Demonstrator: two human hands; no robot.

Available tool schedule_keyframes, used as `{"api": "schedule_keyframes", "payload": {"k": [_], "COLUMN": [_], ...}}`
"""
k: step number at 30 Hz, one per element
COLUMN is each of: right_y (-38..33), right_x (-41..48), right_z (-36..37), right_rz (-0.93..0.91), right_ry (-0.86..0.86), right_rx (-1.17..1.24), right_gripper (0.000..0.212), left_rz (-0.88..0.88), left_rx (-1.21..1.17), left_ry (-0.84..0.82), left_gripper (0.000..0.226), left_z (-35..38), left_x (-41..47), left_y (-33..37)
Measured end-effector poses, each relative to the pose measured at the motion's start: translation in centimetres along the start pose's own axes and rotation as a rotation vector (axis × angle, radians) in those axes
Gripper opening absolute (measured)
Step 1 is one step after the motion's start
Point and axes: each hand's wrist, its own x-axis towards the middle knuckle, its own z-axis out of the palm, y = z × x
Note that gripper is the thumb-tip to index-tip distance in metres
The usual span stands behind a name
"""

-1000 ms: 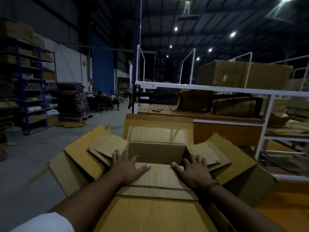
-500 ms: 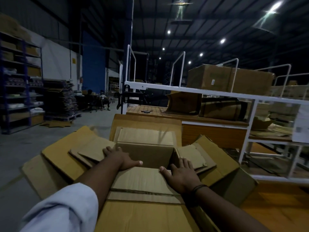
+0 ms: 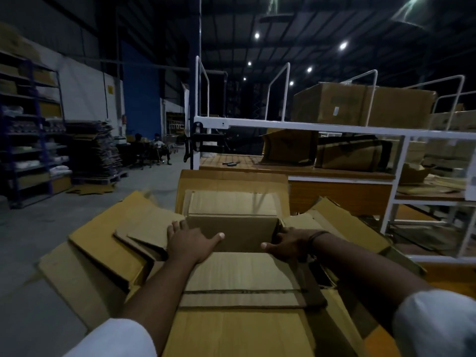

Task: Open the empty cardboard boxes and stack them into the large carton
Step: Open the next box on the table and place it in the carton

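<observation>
From the head camera I see the small cardboard box [image 3: 233, 229] sitting open inside the large carton [image 3: 231, 181], flaps splayed outward. My left hand [image 3: 189, 240] lies spread flat on the box's left rim, gripping nothing. My right hand [image 3: 288, 243] curls over its right edge beside a flap [image 3: 304, 222].

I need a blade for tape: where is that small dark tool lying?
The small dark tool lies on the wooden bench top in the centre of the head view, beyond the large carton, left of the slumped boxes.
</observation>
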Motion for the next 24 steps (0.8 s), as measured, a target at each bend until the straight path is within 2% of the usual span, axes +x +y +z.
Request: {"api": "schedule_keyframes", "payload": {"k": [3, 7, 10, 13, 18, 24], "right_y": [-0.2, -1.2, -2.0, -2.6, -2.3, -2.2], "right_x": [3.5, 6.5, 8.6, 9.8, 10.9, 9.5], "right_z": [0.2, 2.2, 2.4, 1.7, 1.2, 0.8], "right_rz": [0.032, 0.026, 0.001, 0.007, 0.019, 0.013], "right_ry": [0.01, 0.199, 0.285, 0.304, 0.28, 0.241], "right_rx": [-0.073, -0.232, -0.148, -0.042, -0.065, -0.001], "right_gripper": [0.099, 0.105, 0.107, 0.108, 0.107, 0.096], "left_rz": [-0.018, -0.039, -0.052, -0.056, -0.064, -0.086], "left_rx": [-0.025, -0.058, -0.071, -0.072, -0.073, -0.04], "left_ry": [0.046, 0.064, 0.065, 0.066, 0.074, 0.044], "left_gripper": [0.1, 0.1, 0.099, 0.1, 0.097, 0.09], "left_z": [0.3, 0.3, 0.3, 0.3, 0.6, 0.0], "left_x": [0.0, -0.1, -0.1, 0.0, 0.6, 0.2], "left_y": [-0.1, 0.1, -0.1, -0.1, -0.1, 0.2]}}
